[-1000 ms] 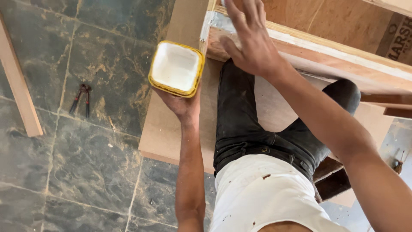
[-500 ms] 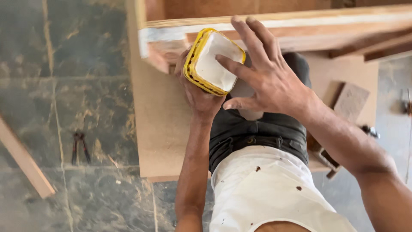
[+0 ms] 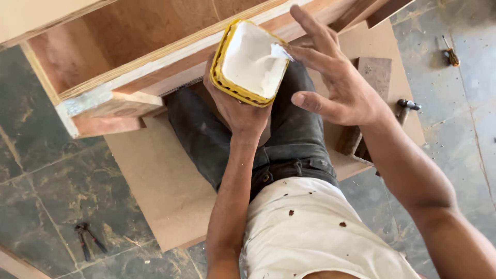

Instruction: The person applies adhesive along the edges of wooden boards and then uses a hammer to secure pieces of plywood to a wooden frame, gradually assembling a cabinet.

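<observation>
Below the plywood frame's edge (image 3: 170,57), the left hand (image 3: 240,111) cups a yellow tub of white paste (image 3: 250,62) from underneath; light, rigid, contents soft and smeary. The right hand (image 3: 336,88), fingers spread, dips in a fingertip.

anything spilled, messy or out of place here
Nothing spilled. The yellow tub of white paste is tilted in the left hand but the paste stays in. The right hand has paste on a fingertip. Pliers, a screwdriver and a hammer lie loose on the floor.

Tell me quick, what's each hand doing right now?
Left hand: closed around the yellow tub of white paste, holding it up.
Right hand: open, fingers spread, fingertips at the tub's rim, gripping nothing.
</observation>
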